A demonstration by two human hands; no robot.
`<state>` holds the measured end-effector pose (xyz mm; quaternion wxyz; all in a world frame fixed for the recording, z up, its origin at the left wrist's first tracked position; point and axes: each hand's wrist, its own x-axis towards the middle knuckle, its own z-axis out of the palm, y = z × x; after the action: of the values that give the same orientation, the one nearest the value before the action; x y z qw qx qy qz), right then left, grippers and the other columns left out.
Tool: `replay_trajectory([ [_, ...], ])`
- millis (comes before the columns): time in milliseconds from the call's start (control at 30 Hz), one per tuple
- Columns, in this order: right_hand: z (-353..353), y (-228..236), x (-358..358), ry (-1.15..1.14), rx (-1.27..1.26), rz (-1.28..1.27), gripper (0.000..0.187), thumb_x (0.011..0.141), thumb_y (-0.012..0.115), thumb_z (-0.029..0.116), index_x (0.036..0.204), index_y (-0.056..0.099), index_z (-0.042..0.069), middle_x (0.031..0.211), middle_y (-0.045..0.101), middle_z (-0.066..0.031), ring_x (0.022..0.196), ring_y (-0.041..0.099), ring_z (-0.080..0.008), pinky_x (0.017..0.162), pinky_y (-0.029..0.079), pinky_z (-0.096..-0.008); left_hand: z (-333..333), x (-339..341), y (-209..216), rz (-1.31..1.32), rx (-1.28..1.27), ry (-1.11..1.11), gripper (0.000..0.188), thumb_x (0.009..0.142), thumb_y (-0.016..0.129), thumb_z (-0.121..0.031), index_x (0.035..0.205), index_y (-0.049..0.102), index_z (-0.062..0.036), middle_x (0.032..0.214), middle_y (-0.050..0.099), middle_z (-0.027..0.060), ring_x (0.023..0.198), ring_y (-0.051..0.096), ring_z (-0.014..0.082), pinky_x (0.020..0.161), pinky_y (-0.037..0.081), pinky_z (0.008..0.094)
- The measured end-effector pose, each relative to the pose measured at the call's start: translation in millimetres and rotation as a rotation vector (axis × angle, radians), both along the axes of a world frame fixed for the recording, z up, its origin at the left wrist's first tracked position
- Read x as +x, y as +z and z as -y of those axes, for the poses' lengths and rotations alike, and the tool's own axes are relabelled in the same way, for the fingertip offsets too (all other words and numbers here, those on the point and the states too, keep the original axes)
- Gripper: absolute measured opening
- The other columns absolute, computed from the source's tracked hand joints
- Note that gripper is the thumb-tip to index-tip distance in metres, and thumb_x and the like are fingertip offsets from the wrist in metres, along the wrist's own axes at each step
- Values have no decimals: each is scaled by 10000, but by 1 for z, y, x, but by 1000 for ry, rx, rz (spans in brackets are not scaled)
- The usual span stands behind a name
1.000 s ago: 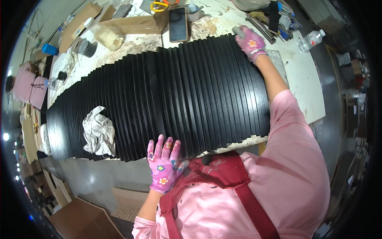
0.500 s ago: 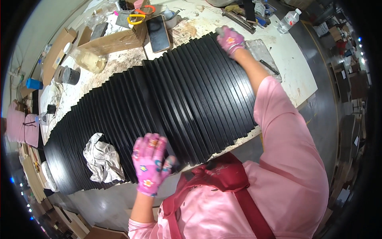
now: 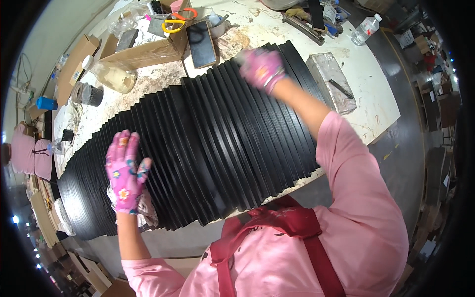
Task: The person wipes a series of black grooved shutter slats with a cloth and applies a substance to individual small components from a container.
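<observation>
A long row of glossy black strips (image 3: 217, 133) lies side by side across the table, their ends forming an uneven, stepped edge. My left hand (image 3: 124, 173), in a pink flowered glove, is over the left part of the row with its fingers stretched out. Beneath that hand is a crumpled whitish cloth (image 3: 147, 210), mostly covered by it. At the far right end of the row my right hand (image 3: 262, 69), gloved alike, is over the strips' far ends; motion smears its fingers.
Beyond the strips stand a cardboard box (image 3: 143, 58) with orange- and yellow-handled scissors, a phone (image 3: 202, 44) and a bottle of pale liquid (image 3: 109, 75). Right of the row is a wrapped block (image 3: 331, 81) with a black tool on it. A clear bottle (image 3: 366, 29) stands near the table's right edge.
My left hand has moved left, from the middle of the strips to over the cloth. My right hand has shifted left and slightly nearer along the strips' far ends.
</observation>
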<state>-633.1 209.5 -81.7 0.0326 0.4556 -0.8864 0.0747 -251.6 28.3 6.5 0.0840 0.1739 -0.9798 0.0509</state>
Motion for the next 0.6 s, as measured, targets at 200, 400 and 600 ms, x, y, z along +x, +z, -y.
replay_trajectory([
  [200,-3,15,8,91,-52,67,313,876,521,276,1166,627,223,1175,653,-46,989,670,-265,815,507,-482,13,85,17,40,59,269,696,810,671,-216,1454,440,-87,1484,419,197,1378,375,413,1147,306,479],
  [400,24,-10,37,223,-72,-153,178,831,534,205,980,617,155,869,676,-72,746,678,-292,650,521,-451,0,155,-83,-309,332,440,857,749,787,-204,1486,377,-49,1526,358,195,1430,296,352,1184,217,448],
  [600,17,17,69,355,-233,-79,192,863,526,266,990,650,191,800,679,-94,737,680,-270,618,536,-452,22,147,-70,-510,349,403,638,832,723,-232,1406,497,-70,1332,522,155,1236,489,318,1077,362,430],
])
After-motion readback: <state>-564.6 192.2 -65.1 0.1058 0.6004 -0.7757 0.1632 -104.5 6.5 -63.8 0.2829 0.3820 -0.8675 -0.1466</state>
